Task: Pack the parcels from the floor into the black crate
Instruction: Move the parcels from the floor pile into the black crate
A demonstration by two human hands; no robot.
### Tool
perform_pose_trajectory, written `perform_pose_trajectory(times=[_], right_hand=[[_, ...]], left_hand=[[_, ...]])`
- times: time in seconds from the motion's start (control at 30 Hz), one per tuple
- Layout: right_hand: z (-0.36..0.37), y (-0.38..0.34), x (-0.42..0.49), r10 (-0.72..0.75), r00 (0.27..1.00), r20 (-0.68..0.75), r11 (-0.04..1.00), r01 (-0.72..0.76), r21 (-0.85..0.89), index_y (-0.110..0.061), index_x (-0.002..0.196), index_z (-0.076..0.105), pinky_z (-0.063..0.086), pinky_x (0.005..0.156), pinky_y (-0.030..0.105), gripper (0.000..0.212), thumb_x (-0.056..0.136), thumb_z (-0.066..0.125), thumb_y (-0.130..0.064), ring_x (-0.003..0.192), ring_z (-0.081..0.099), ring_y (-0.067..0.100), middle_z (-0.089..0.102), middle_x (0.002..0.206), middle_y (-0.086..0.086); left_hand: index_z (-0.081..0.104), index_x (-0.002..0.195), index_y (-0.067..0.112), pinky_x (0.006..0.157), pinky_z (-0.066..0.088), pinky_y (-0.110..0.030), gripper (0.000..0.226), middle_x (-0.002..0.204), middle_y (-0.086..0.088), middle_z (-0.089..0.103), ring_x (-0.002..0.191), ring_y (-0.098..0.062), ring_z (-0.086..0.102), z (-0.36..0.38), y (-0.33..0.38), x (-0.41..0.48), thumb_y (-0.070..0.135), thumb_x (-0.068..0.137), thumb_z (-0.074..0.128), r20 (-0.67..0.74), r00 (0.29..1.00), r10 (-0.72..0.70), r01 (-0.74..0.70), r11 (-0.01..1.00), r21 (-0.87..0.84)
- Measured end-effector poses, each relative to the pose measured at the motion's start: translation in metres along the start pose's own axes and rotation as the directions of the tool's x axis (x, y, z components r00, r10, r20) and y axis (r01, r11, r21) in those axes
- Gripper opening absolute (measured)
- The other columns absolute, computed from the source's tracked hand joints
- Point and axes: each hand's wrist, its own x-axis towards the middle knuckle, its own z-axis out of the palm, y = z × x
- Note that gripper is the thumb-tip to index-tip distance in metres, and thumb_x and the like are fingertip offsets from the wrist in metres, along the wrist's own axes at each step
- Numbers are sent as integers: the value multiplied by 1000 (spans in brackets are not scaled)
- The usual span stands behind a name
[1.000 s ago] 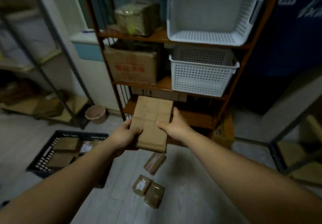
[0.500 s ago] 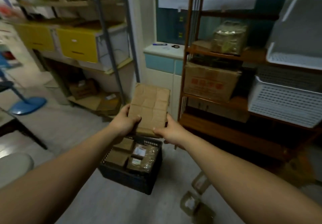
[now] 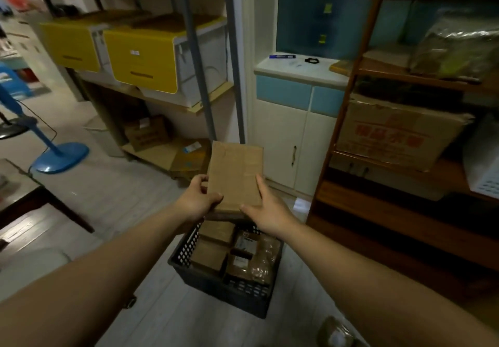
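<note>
From the head camera, the only view there was: both hands were out in front, sharing one flat brown parcel (image 3: 235, 176). The left hand (image 3: 198, 202) gripped its near left corner, thumb on top and fingers curled underneath. The right hand (image 3: 267, 211) clasped the near right corner, thumb laid up along the edge, its fingers hidden below. It was a firm two-handed hold, with the parcel's far end tipped a little up and away from the person.

Directly beneath the grip, a touch nearer the body, the black crate (image 3: 224, 290) sat on the floor. It held a layer of packed parcels (image 3: 213, 254), plain brown ones below the left hand's side and taped, labelled ones below the right. The held parcel hung above them, touching nothing but the hands.

So the step in hand looked like the carry-over: the parcel was lifted and lined up over the crate but not yet lowered. The next move, by my reading, called for a straight drop, slightly back toward the body, laying it flat on top of that layer, since no bare gap wide enough showed. Both hands would do well to release only once it rested.

Down to the right of the grip, beside the right forearm, a wrapped parcel (image 3: 334, 333) lay blurred on the floor, so the job looked unfinished.
</note>
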Motion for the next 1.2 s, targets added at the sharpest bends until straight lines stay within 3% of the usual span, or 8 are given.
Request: perform_pose_trajectory(times=[0.1,0.27,0.47,0.6,0.8,1.0,1.1,1.2], right_hand=[[9,1,43,-14,1000,17,998,15,-59,-34,153,2,38,110,38,99,81,69,-44,132,37,21,22,151,0],[24,9,90,60,997,45,980,-50,-192,-25,153,-1,29,111,30,100,83,68,-45,138,29,24,5,156,0],[58,37,124,183,982,-39,953,-187,-239,-23,154,1,35,107,32,90,90,62,-41,134,35,26,9,157,6],[99,66,140,271,957,-100,925,-288,-249,-26,153,1,36,106,35,83,93,57,-34,136,32,32,0,160,4],[174,155,169,387,916,-107,897,-401,-184,-28,153,1,30,111,29,87,91,61,-28,141,27,27,2,160,5],[247,301,209,422,899,-119,875,-438,-207,-26,154,9,29,112,34,80,92,60,-28,142,24,29,-3,161,5],[277,368,231,406,901,-155,876,-432,-214,-25,153,16,31,111,33,80,89,63,-35,140,30,30,5,160,4],[301,418,251,389,902,-185,866,-427,-261,-24,152,19,32,111,32,79,88,64,-37,139,32,30,10,159,6]], left_hand=[[24,144,21,62,45,-25,63,116,-1,50,82,-10,54,-10,-3,42,18,91,57,9,1000,11,-12,999,52],[34,142,17,97,49,-42,60,135,-5,51,112,-25,56,-26,-11,104,17,88,61,89,996,23,-42,975,219],[23,148,22,99,48,-41,76,133,-3,49,119,-24,53,-30,-39,174,15,84,65,329,938,111,-232,906,355],[27,144,18,95,43,-15,69,133,3,44,125,-14,44,-22,-84,217,8,86,65,479,851,215,-386,875,294],[17,149,13,104,36,-30,85,150,-9,31,135,-25,35,13,-187,278,16,83,70,605,792,82,-415,799,436],[23,147,8,66,31,12,59,151,-12,32,131,-22,40,97,-328,344,7,95,51,627,777,53,-494,669,555],[10,150,10,108,28,-19,74,156,-11,19,140,-24,26,133,-388,387,21,93,56,600,798,51,-480,656,582],[8,151,12,109,30,-31,78,154,-11,22,136,-26,33,160,-428,421,26,92,57,606,795,4,-474,627,618]])
